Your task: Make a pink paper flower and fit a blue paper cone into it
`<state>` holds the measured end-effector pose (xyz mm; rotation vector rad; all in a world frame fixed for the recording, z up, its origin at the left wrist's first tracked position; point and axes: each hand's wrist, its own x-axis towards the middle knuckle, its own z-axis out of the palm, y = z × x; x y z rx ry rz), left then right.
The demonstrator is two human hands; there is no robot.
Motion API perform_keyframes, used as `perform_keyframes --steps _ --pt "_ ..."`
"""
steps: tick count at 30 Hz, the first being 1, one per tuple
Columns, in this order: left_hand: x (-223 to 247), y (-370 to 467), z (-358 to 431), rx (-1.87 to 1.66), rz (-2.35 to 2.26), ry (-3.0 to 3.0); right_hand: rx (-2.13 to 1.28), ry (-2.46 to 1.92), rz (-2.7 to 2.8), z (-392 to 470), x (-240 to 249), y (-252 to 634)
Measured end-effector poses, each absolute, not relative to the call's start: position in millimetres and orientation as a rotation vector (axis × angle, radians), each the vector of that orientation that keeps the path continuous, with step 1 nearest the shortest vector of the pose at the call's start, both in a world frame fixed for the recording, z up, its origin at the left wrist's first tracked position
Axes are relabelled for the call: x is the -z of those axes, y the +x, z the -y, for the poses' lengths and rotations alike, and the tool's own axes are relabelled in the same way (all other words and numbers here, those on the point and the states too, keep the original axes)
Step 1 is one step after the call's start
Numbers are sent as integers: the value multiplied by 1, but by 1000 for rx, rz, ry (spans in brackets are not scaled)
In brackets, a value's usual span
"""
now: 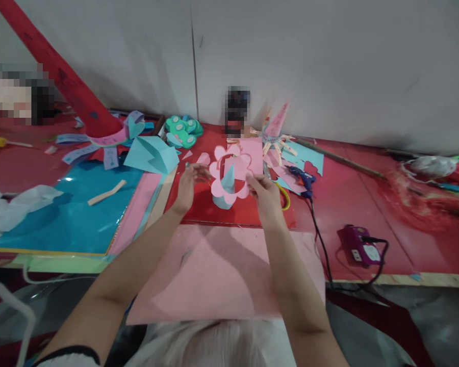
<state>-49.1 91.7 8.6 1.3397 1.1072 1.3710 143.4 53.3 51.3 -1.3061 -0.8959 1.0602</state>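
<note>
A pink scalloped paper ring [218, 189] is held up over the red sheet, with a light blue paper cone [228, 179] showing through its opening. My right hand [263, 191] pinches the ring's right edge between thumb and fingers. To the left of the ring, my left hand [191, 183] has its fingers apart and holds nothing that I can see. Beneath the ring, a curved light blue paper piece [222, 203] shows. Behind it lies a pink paper sheet [254, 153].
A blue glue gun [304, 179] and yellow-handled scissors [286, 198] lie to the right, near a purple power adapter [361, 245] with a cord. At left stand a tall red cone [67, 76] and folded light blue paper [153, 154]. A large pink sheet [222, 270] covers the front.
</note>
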Motion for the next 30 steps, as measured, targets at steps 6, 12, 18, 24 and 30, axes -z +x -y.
perform_keyframes --steps 6,12,18,24,30 --pt "-8 -51 -77 -1184 -1221 1371 -1099 -1470 970 -45 -11 149" --pt "-7 -44 -71 -1052 -1318 1540 -969 -1584 1125 -42 5 149" --pt "3 -49 -76 -1027 -1484 1630 -838 -1651 1265 -40 8 148" --pt "3 -55 -81 -1117 -1465 1736 -772 -1696 1339 -37 5 144" --pt "-8 -56 -76 -914 -1113 1846 -760 -1712 1354 -37 2 144"
